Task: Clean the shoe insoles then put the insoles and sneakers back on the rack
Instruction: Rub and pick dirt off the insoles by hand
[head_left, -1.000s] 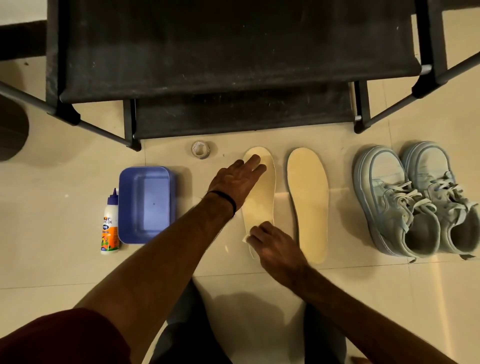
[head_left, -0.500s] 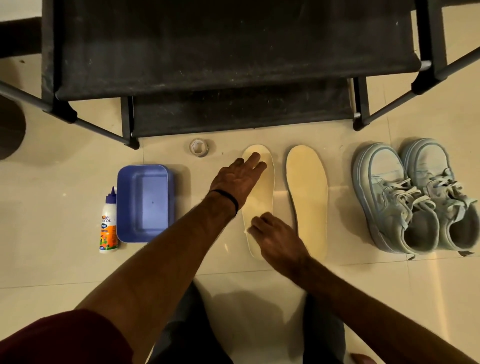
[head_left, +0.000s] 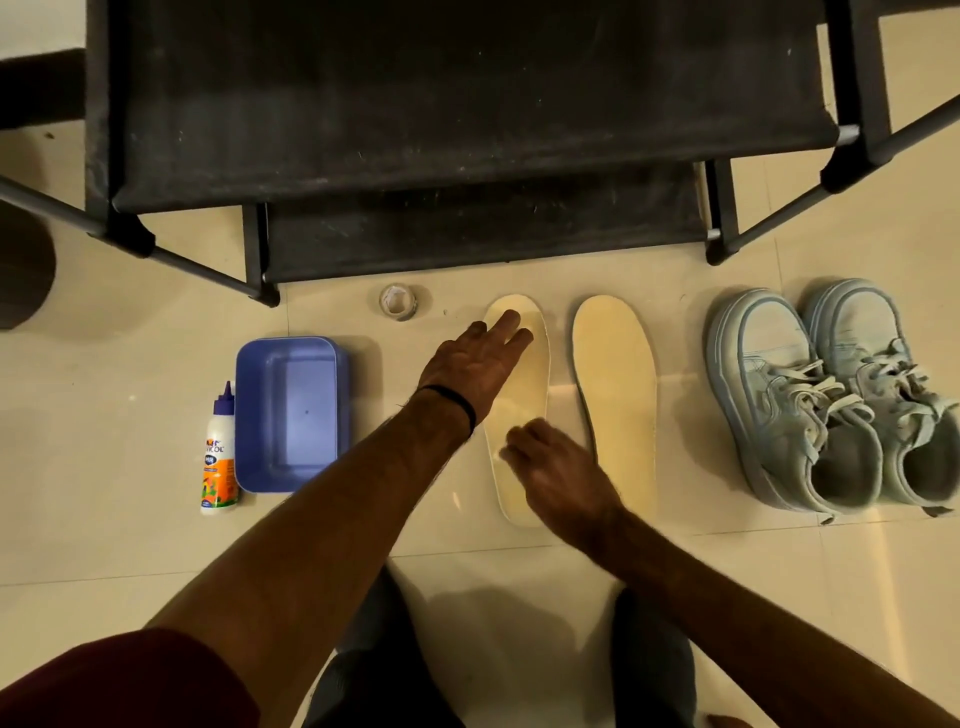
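Flat and open, left hand (head_left: 480, 358) pins insole (head_left: 522, 405); right hand (head_left: 558, 473) curls over its middle.

A blue tub (head_left: 291, 413) sits on the tiled floor (head_left: 104, 395), a glue bottle (head_left: 219, 452) just beside it, a tape roll (head_left: 397, 301) nearby.

1. Warm, yellowish indoor light; overall rather dim, and the black rack (head_left: 467, 104) reads almost featureless.
2. The glossy floor (head_left: 104, 519) shows soft glare streaks near the sneakers (head_left: 831, 400) and beside the left insole (head_left: 519, 415).
3. A broad soft shadow of the person lies on the tiles below the insole, between the knees.
4. The right hand (head_left: 556, 467) is motion-blurred; the left hand (head_left: 478, 358) is sharper.
5. Wide-angle bending splays the rack's tubes outward at the frame edges.
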